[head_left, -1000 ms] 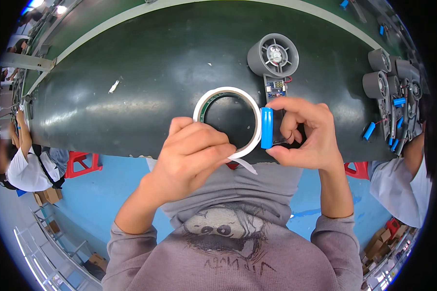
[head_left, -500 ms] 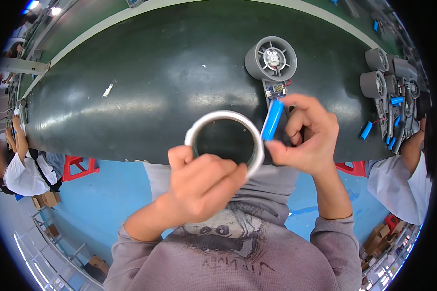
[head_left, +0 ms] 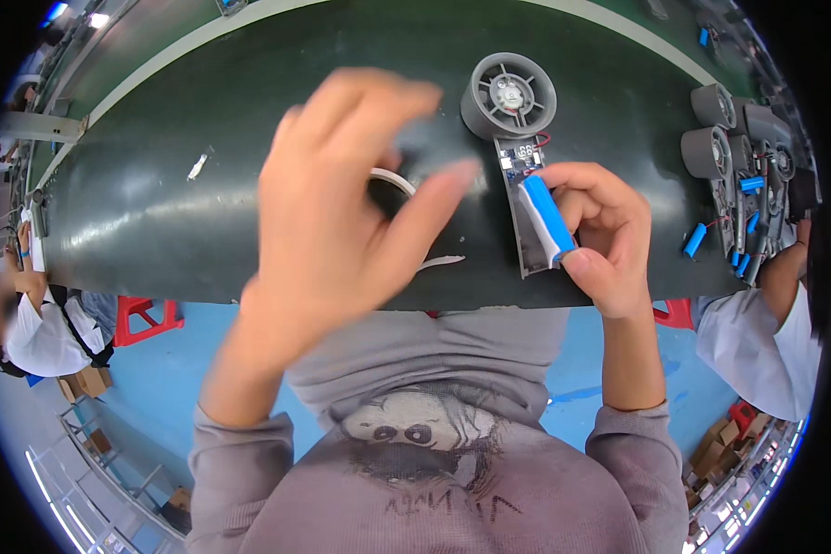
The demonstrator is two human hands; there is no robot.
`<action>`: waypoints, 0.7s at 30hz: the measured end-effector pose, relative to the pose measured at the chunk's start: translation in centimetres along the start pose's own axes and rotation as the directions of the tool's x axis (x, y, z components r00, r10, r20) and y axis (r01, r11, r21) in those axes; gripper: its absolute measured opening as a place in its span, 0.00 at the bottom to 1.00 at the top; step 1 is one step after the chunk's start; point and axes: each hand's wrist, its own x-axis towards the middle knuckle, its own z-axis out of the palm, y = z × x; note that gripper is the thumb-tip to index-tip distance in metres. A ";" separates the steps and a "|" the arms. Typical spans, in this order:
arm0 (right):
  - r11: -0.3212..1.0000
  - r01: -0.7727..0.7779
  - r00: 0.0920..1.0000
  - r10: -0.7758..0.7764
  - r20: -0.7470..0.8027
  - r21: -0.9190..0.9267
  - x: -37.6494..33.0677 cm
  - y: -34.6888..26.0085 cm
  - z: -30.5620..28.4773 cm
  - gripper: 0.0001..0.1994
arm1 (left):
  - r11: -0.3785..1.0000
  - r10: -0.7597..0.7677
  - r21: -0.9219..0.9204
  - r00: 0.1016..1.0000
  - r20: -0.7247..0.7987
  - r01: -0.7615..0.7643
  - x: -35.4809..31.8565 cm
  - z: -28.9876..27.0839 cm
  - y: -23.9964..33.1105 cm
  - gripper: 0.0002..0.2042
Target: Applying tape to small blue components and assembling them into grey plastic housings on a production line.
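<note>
Right hand (head_left: pixel 614 231) grasping a blue cylindrical cell (head_left: pixel 549 214) by its ends, leaving its white strip (head_left: pixel 536 220) uncovered, over the open trough (head_left: pixel 528 245) of a grey plastic fan (head_left: pixel 508 95) near the front edge of the dark green bench (head_left: pixel 203 249). Left hand (head_left: pixel 328 203) spread, apparently empty, above a white tape ring (head_left: pixel 395 178).

Small-electronics assembly workshop.
Two people (head_left: pixel 60 323) in white tops are at a long dark table (head_left: pixel 111 245), beyond the wearer on either side; grey fans (head_left: pixel 706 152) and blue cells (head_left: pixel 694 242) lie heaped at right, with red stools (head_left: pixel 148 319) and cardboard boxes (head_left: pixel 92 379) on a blue floor (head_left: pixel 203 360).
</note>
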 end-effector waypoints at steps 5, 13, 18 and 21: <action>0.947 -0.032 0.982 0.090 0.169 -0.318 0.3 -3.3 -0.5 0.27 | 0.974 0.216 0.050 0.972 0.095 -0.221 6.2 3.5 0.3 0.15; 0.606 0.233 0.947 0.037 0.319 -0.760 0.6 -4.9 -1.4 0.28 | 0.999 -0.001 -0.046 0.951 0.309 0.016 6.3 3.7 1.0 0.26; 0.550 0.266 0.943 0.021 0.331 -0.792 0.6 -3.7 -1.2 0.28 | 0.992 0.120 -0.056 0.961 0.248 -0.109 6.2 4.2 0.9 0.26; 0.535 0.261 0.941 0.043 0.334 -0.803 0.5 -3.9 -1.4 0.27 | 0.990 0.142 -0.043 0.961 0.237 -0.136 6.3 4.3 0.8 0.25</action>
